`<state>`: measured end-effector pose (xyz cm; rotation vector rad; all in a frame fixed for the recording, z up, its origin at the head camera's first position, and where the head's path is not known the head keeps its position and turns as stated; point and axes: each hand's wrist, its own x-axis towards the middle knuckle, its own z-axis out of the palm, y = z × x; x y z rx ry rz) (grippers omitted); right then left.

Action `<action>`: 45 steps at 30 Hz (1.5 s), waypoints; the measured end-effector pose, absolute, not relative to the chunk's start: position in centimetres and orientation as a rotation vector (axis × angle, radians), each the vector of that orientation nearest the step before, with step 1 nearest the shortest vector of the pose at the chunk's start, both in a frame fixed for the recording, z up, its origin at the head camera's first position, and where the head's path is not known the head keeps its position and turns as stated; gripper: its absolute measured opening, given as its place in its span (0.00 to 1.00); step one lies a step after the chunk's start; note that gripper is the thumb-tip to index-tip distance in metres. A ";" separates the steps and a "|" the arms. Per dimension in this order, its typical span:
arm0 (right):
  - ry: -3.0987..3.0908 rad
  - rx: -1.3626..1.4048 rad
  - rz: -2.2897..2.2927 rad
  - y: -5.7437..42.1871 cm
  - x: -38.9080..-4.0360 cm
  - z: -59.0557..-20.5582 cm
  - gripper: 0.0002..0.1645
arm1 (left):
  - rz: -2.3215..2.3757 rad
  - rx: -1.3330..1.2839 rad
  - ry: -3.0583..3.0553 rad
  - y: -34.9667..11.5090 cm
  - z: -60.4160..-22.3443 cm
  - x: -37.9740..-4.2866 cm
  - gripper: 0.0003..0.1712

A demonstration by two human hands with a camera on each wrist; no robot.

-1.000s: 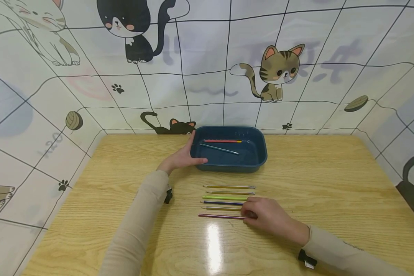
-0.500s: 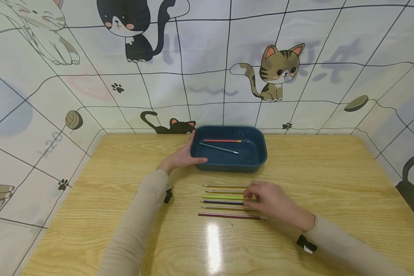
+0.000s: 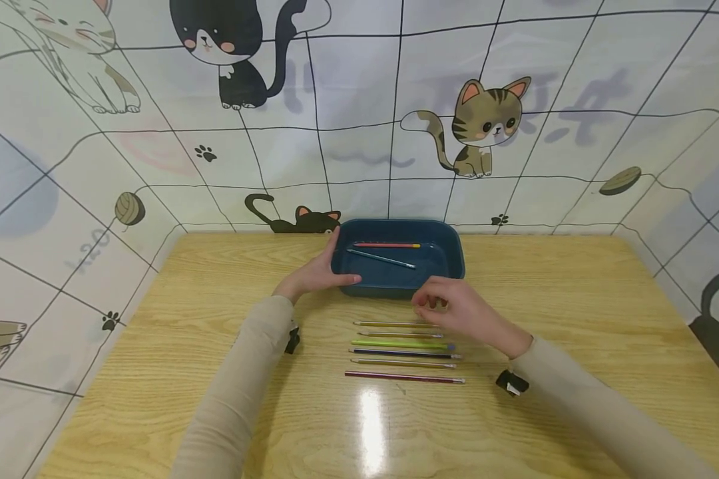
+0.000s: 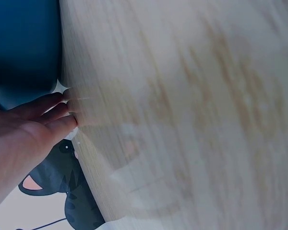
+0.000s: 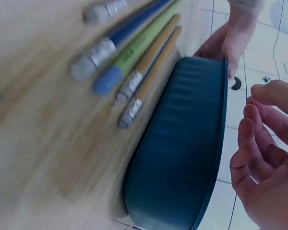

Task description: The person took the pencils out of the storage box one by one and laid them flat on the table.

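Note:
A dark blue plastic tray (image 3: 449,266) stands at the back of the table with a red pencil (image 3: 386,245) and a teal pencil (image 3: 380,258) inside. My left hand (image 3: 314,274) rests against its left end, thumb over the front rim and straight fingers along the outer side. In front lies a row of several pencils, among them a lime green pencil (image 3: 389,344), a dark blue pencil (image 3: 389,353) and a maroon pencil (image 3: 395,377). My right hand (image 3: 455,306) hovers by the tray's front right, over the rear pencils' eraser ends, fingers loosely bent and holding nothing.
The light wooden table (image 3: 575,319) reaches back to a white wall covering (image 3: 359,153) printed with cats and grid lines. Side walls with the same print rise at the left and right table edges.
My right hand has moved from the maroon pencil's eraser end back across the row toward the tray, uncovering the eraser ends of the front pencils. My left hand has stayed on the tray.

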<state>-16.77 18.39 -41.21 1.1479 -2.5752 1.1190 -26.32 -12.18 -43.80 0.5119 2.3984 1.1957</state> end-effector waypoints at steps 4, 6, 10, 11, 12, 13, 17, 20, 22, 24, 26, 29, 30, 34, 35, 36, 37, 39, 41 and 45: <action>-2.571 1.101 1.151 18.1 -18.0 -41.1 0.07 | 1.199 0.507 2.391 -12.2 -43.8 -26.3 0.66; -2.571 1.076 1.157 18.1 -18.8 -41.1 0.07 | 1.202 0.505 2.389 -12.2 -43.9 -26.4 0.66; -2.602 1.000 1.217 18.2 -20.3 -41.2 0.08 | 1.197 0.507 2.395 -12.3 -44.0 -26.4 0.66; -2.617 0.975 1.235 18.2 -20.6 -41.3 0.08 | 1.195 0.507 2.395 -12.2 -43.9 -26.4 0.67; -2.635 0.949 1.250 18.2 -20.9 -41.3 0.09 | 1.197 0.507 2.391 -12.2 -43.9 -26.4 0.67; -2.652 0.924 1.267 18.2 -21.2 -41.3 0.09 | 1.199 0.508 2.388 -12.2 -43.9 -26.4 0.67; -2.703 0.848 1.307 18.2 -22.4 -41.6 0.11 | 1.214 0.516 2.375 -12.2 -43.7 -26.2 0.67; -2.715 0.820 1.330 17.9 -23.3 -41.6 0.11 | 1.214 0.518 2.376 -12.2 -43.6 -26.1 0.67; -2.717 0.813 1.337 17.7 -23.9 -41.7 0.12 | 1.214 0.516 2.378 -12.2 -43.5 -26.1 0.67; -2.727 0.805 1.330 17.5 -24.4 -41.8 0.13 | 1.214 0.512 2.377 -12.2 -43.5 -26.1 0.67; -2.747 0.788 1.329 17.2 -24.9 -41.9 0.13 | 1.219 0.512 2.376 -12.2 -43.6 -26.1 0.67; -2.783 0.753 1.328 17.0 -25.5 -42.1 0.14 | 1.220 0.510 2.371 -12.2 -43.7 -26.1 0.67; -2.793 0.746 1.328 17.0 -25.6 -42.2 0.14 | 1.220 0.510 2.372 -12.2 -43.7 -26.1 0.67; -2.817 0.731 1.333 16.8 -26.2 -42.4 0.15 | 1.218 0.517 2.379 -12.1 -43.9 -26.3 0.67; -2.821 0.728 1.340 16.8 -26.3 -42.5 0.15 | 1.219 0.519 2.382 -12.1 -44.0 -26.3 0.67; -2.828 0.725 1.341 16.8 -26.5 -42.5 0.15 | 1.219 0.519 2.384 -12.1 -44.0 -26.3 0.67; -2.834 0.719 1.345 16.7 -26.7 -42.6 0.16 | 1.219 0.517 2.385 -12.1 -44.0 -26.4 0.67; -2.852 0.702 1.351 16.6 -27.0 -42.7 0.16 | 1.220 0.514 2.387 -12.1 -44.0 -26.4 0.67; -2.877 0.694 1.348 16.4 -27.4 -42.8 0.16 | 1.222 0.520 2.387 -12.1 -44.0 -26.3 0.67; -2.936 0.671 1.329 16.1 -27.9 -42.9 0.17 | 1.222 0.522 2.369 -11.9 -42.7 -25.8 0.66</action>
